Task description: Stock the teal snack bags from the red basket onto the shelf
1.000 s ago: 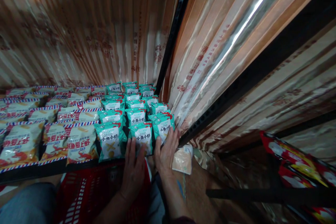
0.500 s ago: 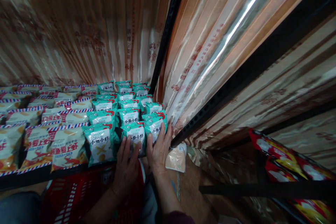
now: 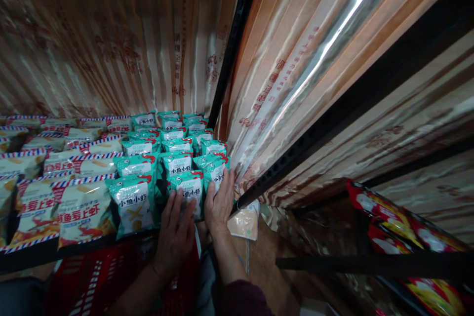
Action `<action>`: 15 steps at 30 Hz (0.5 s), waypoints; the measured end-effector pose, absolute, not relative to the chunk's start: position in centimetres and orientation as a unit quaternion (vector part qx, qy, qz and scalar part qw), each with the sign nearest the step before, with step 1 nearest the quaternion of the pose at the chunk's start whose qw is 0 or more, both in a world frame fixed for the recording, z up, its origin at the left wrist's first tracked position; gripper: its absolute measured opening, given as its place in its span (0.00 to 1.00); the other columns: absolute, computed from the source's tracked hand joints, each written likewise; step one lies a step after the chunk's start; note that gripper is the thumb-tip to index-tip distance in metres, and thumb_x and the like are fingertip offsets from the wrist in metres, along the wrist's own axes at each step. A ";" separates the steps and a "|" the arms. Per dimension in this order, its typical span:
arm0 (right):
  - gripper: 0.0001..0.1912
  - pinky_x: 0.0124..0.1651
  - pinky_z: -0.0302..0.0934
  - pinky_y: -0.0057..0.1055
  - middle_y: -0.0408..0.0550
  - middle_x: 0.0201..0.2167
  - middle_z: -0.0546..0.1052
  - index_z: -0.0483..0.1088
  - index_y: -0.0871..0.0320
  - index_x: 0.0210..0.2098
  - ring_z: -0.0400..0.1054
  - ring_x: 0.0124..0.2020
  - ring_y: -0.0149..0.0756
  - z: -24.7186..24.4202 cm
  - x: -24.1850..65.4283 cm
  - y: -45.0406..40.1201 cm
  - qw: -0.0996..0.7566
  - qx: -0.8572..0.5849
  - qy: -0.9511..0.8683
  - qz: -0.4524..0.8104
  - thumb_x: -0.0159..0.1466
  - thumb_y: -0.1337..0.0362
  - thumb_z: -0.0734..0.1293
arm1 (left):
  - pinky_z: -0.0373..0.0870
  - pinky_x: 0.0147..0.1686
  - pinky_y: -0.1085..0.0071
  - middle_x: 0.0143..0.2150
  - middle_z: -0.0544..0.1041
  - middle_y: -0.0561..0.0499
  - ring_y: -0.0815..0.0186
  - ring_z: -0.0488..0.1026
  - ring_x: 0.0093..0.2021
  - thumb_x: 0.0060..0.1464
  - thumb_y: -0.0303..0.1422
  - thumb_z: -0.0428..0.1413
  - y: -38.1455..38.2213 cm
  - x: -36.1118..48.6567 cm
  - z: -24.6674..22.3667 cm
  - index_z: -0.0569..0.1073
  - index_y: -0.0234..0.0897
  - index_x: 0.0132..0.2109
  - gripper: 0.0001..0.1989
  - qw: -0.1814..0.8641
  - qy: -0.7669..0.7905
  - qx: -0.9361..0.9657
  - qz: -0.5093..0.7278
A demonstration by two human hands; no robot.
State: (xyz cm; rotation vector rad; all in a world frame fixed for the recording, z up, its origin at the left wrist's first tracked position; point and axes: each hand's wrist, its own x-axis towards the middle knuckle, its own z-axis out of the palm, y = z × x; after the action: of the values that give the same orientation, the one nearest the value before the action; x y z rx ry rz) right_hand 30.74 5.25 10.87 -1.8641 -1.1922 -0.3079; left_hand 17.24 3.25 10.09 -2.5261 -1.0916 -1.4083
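Rows of teal snack bags (image 3: pixel 133 207) stand upright on the shelf, packed several deep. My left hand (image 3: pixel 175 232) lies with fingers stretched against the lower front of the middle front bag (image 3: pixel 189 188). Beside it, my right hand (image 3: pixel 219 207) rests its extended fingers on the right-hand front bag (image 3: pixel 215 170), along its front and right side. Neither hand is wrapped round a bag. The fingers cover the lower parts of both bags.
White-and-orange snack bags (image 3: pixel 87 212) fill the shelf to the left. A red basket (image 3: pixel 92 281) sits below the shelf edge. Black posts (image 3: pixel 296 163) slant upward at the right, before pleated curtains (image 3: pixel 148 34). Red-and-yellow packets (image 3: pixel 400 217) lie on a rack at the right.
The view has shifted slightly, so the shelf and bags appear a little further left. Both hands stay against the same two teal bags, with little other visible movement.
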 end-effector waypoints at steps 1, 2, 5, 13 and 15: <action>0.30 0.62 0.50 0.53 0.65 0.65 0.52 0.45 0.64 0.66 0.44 0.67 0.48 10.9 30.8 5.2 0.439 -0.753 -0.474 -0.126 0.69 0.55 0.52 | 0.55 0.60 0.47 0.70 0.45 0.38 0.45 0.46 0.67 0.53 0.19 0.52 3.3 17.2 10.2 0.59 0.36 0.62 0.29 0.021 -0.349 -0.819 -0.456; 0.31 0.62 0.50 0.53 0.65 0.65 0.52 0.44 0.64 0.66 0.44 0.67 0.48 10.9 30.8 5.1 0.438 -0.756 -0.469 -0.127 0.69 0.55 0.52 | 0.55 0.60 0.47 0.70 0.45 0.39 0.44 0.46 0.68 0.53 0.18 0.52 3.3 17.2 10.3 0.59 0.37 0.62 0.30 0.016 -0.345 -0.821 -0.454; 0.31 0.61 0.51 0.52 0.65 0.66 0.52 0.45 0.64 0.66 0.45 0.67 0.49 10.9 30.9 5.1 0.423 -0.767 -0.466 -0.126 0.69 0.55 0.51 | 0.55 0.60 0.46 0.70 0.45 0.39 0.44 0.46 0.68 0.53 0.18 0.51 3.6 17.2 10.2 0.58 0.38 0.63 0.31 0.007 -0.338 -0.830 -0.444; 0.30 0.62 0.49 0.53 0.66 0.64 0.54 0.48 0.67 0.65 0.45 0.67 0.48 10.9 30.9 5.2 0.419 -0.761 -0.480 -0.125 0.69 0.54 0.50 | 0.54 0.61 0.48 0.70 0.47 0.41 0.47 0.46 0.68 0.55 0.20 0.49 3.8 17.2 9.6 0.53 0.40 0.66 0.33 0.010 -0.339 -0.840 -0.423; 0.30 0.62 0.48 0.54 0.65 0.65 0.54 0.47 0.66 0.65 0.43 0.67 0.47 10.8 30.8 4.9 0.429 -0.758 -0.472 -0.137 0.69 0.56 0.49 | 0.54 0.60 0.47 0.70 0.47 0.42 0.46 0.45 0.68 0.55 0.21 0.51 3.7 17.1 9.7 0.52 0.41 0.66 0.34 0.007 -0.339 -0.840 -0.424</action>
State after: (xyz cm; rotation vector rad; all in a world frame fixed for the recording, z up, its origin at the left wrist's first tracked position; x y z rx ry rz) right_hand 30.79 4.94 10.82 -1.8915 -1.1777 -0.3418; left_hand 17.11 3.69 9.68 -2.6266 -1.0588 -1.3275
